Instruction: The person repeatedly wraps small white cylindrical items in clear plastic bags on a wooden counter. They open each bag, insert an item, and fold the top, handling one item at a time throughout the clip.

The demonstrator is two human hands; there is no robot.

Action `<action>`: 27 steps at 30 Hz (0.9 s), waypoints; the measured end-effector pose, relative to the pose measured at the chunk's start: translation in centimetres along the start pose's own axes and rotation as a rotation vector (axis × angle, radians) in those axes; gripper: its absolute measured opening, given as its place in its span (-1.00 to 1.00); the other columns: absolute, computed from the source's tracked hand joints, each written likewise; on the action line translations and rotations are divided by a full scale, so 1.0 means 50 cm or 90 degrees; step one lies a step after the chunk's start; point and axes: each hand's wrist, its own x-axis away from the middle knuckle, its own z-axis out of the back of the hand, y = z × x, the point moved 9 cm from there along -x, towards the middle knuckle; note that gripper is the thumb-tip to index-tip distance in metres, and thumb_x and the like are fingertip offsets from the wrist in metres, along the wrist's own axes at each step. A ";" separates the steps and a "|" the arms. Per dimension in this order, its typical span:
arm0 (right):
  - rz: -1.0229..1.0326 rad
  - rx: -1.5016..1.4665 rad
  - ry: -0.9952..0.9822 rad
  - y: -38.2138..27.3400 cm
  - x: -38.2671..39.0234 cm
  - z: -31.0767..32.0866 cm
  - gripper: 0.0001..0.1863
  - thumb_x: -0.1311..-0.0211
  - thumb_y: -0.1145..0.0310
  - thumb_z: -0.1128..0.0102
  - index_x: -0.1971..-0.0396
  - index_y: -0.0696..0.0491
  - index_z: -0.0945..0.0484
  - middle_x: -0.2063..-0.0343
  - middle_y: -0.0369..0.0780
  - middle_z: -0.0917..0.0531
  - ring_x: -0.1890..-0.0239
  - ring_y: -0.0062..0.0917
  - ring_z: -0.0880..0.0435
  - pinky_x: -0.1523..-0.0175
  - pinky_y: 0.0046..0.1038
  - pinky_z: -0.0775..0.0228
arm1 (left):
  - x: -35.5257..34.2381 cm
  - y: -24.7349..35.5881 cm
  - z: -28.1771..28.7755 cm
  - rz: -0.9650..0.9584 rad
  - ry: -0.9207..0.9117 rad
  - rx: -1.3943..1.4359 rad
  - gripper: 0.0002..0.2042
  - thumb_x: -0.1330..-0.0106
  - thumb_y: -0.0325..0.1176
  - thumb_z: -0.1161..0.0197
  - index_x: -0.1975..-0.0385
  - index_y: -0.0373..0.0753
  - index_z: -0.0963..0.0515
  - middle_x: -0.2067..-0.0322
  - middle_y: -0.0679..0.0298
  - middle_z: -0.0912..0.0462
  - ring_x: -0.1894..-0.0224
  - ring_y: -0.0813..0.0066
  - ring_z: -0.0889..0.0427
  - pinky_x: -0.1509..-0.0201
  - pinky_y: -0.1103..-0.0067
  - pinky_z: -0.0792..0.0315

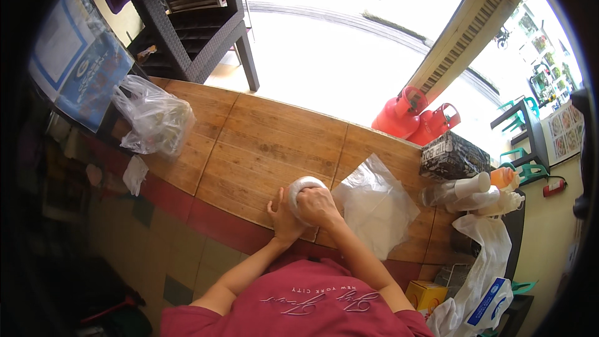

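Note:
A round white lidded container [302,186] sits on the wooden counter [262,143] near its front edge. My right hand [317,206] lies on top of it, fingers curled over the lid. My left hand [284,219] presses against the container's left side with the palm on the wood. Just right of the container lies a flat clear plastic bag [374,203].
A tied clear plastic bag with contents [153,118] sits at the counter's left end. At the right end are a dark patterned box [452,156], plastic squeeze bottles [480,187] and a white carrier bag [480,274]. Red gas cylinders [415,115] stand beyond the counter.

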 end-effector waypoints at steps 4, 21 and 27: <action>-0.013 0.004 -0.023 0.008 -0.004 -0.009 -0.79 0.03 0.33 -0.14 0.69 0.13 -0.63 0.60 -0.04 -0.66 0.52 -0.25 -0.69 0.37 -0.28 -0.53 | -0.001 0.000 0.010 -0.091 0.109 -0.012 -0.30 -0.12 0.02 -0.33 -0.23 -0.18 -0.31 -0.23 0.18 -0.37 -0.43 0.31 -0.14 -0.28 0.08 0.02; 0.002 -0.057 0.129 0.010 0.032 0.066 -0.88 0.02 0.45 -0.17 0.47 0.16 -0.63 0.29 -0.11 -0.69 0.21 -0.30 -0.67 0.11 -0.32 -0.51 | -0.043 0.018 0.010 -0.024 0.017 0.045 -0.50 -0.08 -0.16 -0.34 0.02 -0.22 -0.36 0.05 0.14 -0.43 -0.17 0.13 -0.30 -0.23 0.02 -0.01; -0.337 0.210 0.353 0.118 0.291 0.163 -0.71 -0.16 0.42 -0.16 0.12 0.18 -0.58 0.15 -0.10 -0.55 0.06 -0.16 -0.47 -0.07 -0.18 -0.32 | -0.025 0.031 0.002 -0.098 0.041 0.100 -0.44 -0.07 -0.22 -0.36 -0.04 -0.22 -0.28 0.05 0.13 -0.37 -0.14 0.12 -0.28 -0.21 0.04 0.02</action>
